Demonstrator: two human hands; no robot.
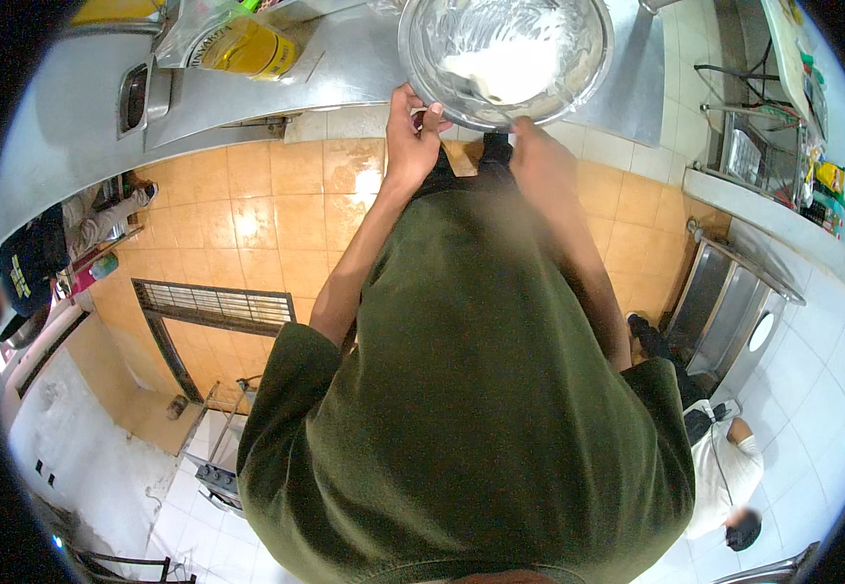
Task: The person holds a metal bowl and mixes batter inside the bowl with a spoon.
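A large round metal mixing bowl sits at the front edge of the steel counter. White cream lies in it, with smears up the inner wall. My left hand grips the near-left rim between thumb and fingers. At the near-right rim is my right hand, blurred and closed around the thin handle of a utensil. The utensil's head is sunk in the cream, so its kind is unclear.
A plastic bag of yellow liquid lies on the steel counter, left of the bowl. One person is at far left, another at lower right. A wire rack stands right; a floor grate lies behind me, left.
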